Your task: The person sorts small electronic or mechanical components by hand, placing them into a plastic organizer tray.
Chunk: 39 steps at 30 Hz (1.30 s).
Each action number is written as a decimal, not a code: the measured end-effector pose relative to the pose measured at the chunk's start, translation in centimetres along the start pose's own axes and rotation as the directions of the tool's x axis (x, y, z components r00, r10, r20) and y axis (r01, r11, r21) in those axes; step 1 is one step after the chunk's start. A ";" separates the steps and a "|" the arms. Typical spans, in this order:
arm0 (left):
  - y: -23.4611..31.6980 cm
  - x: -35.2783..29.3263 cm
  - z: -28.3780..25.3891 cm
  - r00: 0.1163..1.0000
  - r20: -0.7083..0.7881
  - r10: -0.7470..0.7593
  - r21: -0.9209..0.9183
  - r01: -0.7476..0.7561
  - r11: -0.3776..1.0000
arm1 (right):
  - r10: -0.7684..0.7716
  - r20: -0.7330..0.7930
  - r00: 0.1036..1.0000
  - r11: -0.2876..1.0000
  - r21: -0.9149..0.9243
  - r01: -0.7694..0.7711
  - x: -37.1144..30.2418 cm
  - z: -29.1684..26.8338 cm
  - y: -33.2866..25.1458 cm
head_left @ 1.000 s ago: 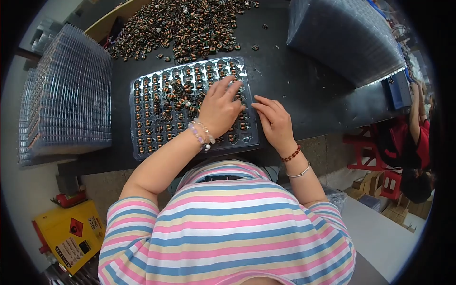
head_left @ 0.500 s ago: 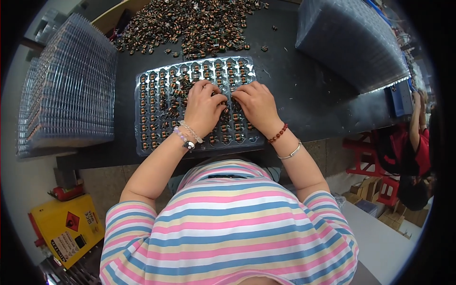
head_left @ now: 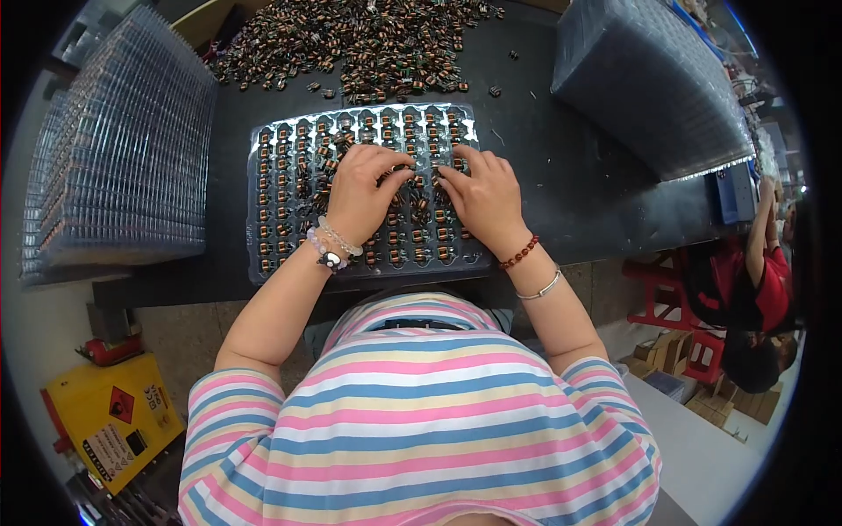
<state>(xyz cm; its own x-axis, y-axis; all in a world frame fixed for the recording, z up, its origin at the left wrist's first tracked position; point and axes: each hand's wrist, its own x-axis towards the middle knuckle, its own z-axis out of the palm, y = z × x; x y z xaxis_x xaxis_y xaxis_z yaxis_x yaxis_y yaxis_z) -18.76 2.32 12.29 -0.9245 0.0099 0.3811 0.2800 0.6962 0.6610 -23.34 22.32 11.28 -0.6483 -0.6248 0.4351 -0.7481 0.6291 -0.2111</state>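
A clear plastic tray [head_left: 255, 206] with rows of pockets lies on the dark table in front of me, many pockets filled with small dark coils with copper-orange windings. A loose heap of these coils [head_left: 419, 210] lies on the tray's middle, partly under my hands. My left hand [head_left: 358, 191] is over the tray, its thumb and forefinger closing on a small coil; the fingertips hide most of it. Across from it, my right hand [head_left: 488, 195] reaches over the tray's right columns. Its thumb and forefinger are apart, with nothing discernible between them.
A large pile of loose coils [head_left: 351, 44] spreads along the table's far side. Tall stacks of clear trays stand at the left [head_left: 123, 149] and the right [head_left: 645, 88]. A blue bin [head_left: 735, 195] is at the far right, near another person in red [head_left: 772, 289].
My left hand has shifted slightly left. My right hand has moved a little right, and its thumb and forefinger have spread. The view has shifted slightly.
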 end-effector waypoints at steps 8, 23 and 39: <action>-0.6 -0.1 -1.3 0.979 0.024 -0.200 -0.133 0.202 0.970 | -0.080 0.054 0.995 0.993 -0.077 0.084 -1.0 -0.4 -0.4; -1.3 0.0 -1.2 0.978 0.012 -0.210 -0.124 0.210 0.970 | 0.000 -0.028 1.000 0.998 0.062 0.002 1.2 -0.3 0.3; -0.8 0.3 -1.4 0.989 -0.028 -0.148 -0.106 0.145 0.984 | -0.046 0.065 0.997 0.998 -0.045 0.049 2.1 1.4 1.4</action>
<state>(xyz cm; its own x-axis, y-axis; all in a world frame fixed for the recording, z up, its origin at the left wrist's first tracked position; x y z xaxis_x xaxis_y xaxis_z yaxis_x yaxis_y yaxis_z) -18.95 0.72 12.77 -0.9481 -0.1137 0.2968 0.1691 0.6102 0.7740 -25.96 21.24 10.70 -0.6209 -0.6821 0.3864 -0.7719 0.6180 -0.1494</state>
